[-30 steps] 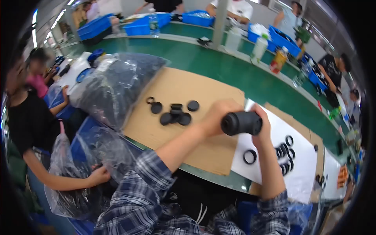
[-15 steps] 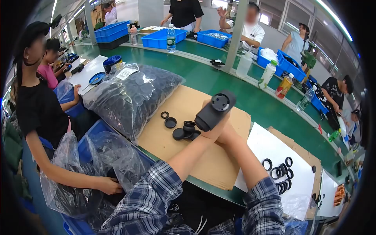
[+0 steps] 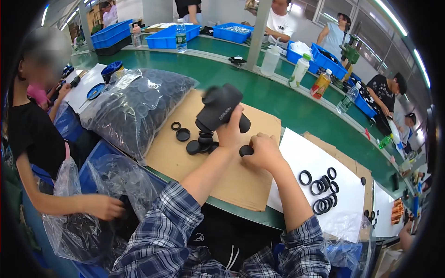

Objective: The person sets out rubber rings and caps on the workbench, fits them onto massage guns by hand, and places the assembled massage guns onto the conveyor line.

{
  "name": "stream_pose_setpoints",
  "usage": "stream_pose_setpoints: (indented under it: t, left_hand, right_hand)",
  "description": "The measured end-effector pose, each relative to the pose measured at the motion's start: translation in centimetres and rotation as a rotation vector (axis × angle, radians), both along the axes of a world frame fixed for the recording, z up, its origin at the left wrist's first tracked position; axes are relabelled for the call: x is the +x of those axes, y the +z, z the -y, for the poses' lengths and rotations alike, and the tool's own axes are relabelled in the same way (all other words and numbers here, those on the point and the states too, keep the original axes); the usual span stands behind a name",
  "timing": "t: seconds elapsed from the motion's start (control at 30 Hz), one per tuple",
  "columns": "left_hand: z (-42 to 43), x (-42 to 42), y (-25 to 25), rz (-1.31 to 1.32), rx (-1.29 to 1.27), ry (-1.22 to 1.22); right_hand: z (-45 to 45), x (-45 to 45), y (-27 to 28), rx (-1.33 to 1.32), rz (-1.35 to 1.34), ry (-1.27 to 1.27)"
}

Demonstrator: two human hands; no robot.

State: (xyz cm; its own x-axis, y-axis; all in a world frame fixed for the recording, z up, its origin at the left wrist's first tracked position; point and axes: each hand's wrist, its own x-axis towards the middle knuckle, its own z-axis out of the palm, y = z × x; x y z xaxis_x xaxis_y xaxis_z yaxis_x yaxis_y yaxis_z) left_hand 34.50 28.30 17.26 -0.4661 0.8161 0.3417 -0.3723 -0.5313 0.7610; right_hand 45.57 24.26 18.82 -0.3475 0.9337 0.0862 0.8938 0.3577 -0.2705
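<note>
My left hand [image 3: 229, 136] is wrapped round a black monocular [image 3: 220, 109] with pale lettering on its side, raised above the brown cardboard sheet [image 3: 245, 190]. A round black cap [image 3: 246, 150] is pinched between the fingers of my right hand [image 3: 265, 152], low over the cardboard and to the right of the monocular. Left of my left wrist lie several black caps [image 3: 193, 147], partly hidden by the wrist. A cup-shaped cap [image 3: 183, 135] and a small black ring [image 3: 175, 125] lie beyond them.
A large clear bag of black parts [image 3: 139, 109] stands at the left. Several black rings [image 3: 320, 187] lie on a white sheet [image 3: 296, 157] at the right. A co-worker's hand [image 3: 109, 207] reaches into a plastic-lined blue bin [image 3: 99, 160]. Bottles [image 3: 300, 70] line the far ledge.
My hands have moved apart: the right one is now lower right with a cap in its fingers. The monocular has turned, showing its lettered side. The whole view has shifted.
</note>
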Motion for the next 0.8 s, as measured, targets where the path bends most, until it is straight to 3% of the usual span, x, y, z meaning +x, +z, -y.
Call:
stream_pose_setpoints:
  t: [0.07,0.17,0.27,0.33,0.37,0.47,0.8]
  left_hand:
    - [0.2,-0.1,0.4,0.085,-0.032,-0.079]
    - [0.5,0.1,0.7,0.233,-0.172,-0.185]
    - [-0.2,-0.2,0.2,0.318,-0.250,-0.296]
    - [0.0,-0.4,0.2,0.375,-0.310,-0.407]
    - [-0.2,-0.3,-0.1,0.398,-0.317,-0.456]
    - [-0.2,0.3,-0.3,0.490,-0.271,-0.575]
    - [0.8,0.9,-0.2,0.454,-0.222,-0.664]
  right_hand:
    - [1.0,0.7,-0.1,0.064,-0.104,0.017]
    - [1.0,1.2,-0.5,-0.111,-0.218,0.061]
    - [0.9,2.1,-1.4,-0.004,-0.372,0.088]
    - [0.5,2.4,-1.4,-0.139,-0.676,-0.085]
    - [0.9,2.5,-1.1,-0.222,-0.965,-0.163]
    - [0.5,2.4,-1.3,-0.330,-1.528,-0.087]
    - [1.4,0.7,-1.7,0.050,-1.380,-0.109]
